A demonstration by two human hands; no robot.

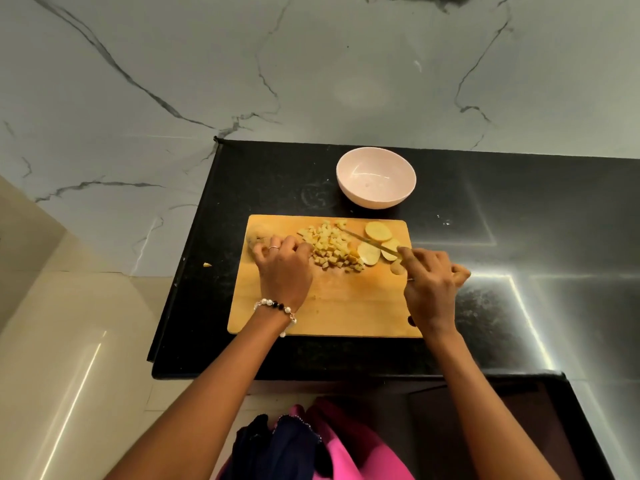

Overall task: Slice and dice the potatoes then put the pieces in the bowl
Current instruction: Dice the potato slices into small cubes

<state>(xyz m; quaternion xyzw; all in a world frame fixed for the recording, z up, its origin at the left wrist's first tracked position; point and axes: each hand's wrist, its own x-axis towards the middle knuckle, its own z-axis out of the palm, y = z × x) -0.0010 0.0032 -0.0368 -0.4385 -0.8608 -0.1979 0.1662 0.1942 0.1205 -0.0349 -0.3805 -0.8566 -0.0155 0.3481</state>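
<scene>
Your board (329, 306) lies on the black counter (485, 323), and everything else sits around it. The bowl (375, 176) stands on the counter just beyond the board's far edge, apart from it, with nothing visible inside.

On the board's far half, near the middle, lies the pile of dice (332, 249). To the right of the pile, still on the board, lie the slices (378, 231): one near the far edge, others nearer you, and one at the board's right edge beside your hand.

Your left hand (284, 268) rests on the board's left part, its fingers curled, the fingertips against the left side of the pile; you cannot tell whether it grasps any pieces. A ring shows on one finger and a bead bracelet (275, 306) on the wrist.

Your right hand (429, 282) is over the board's right edge, clenched around the handle of the knife (367, 240). The blade runs from that hand toward the board's far edge, passing over the slices and ending by the pile.

A small scrap (207, 264) lies on the counter left of the board.
</scene>
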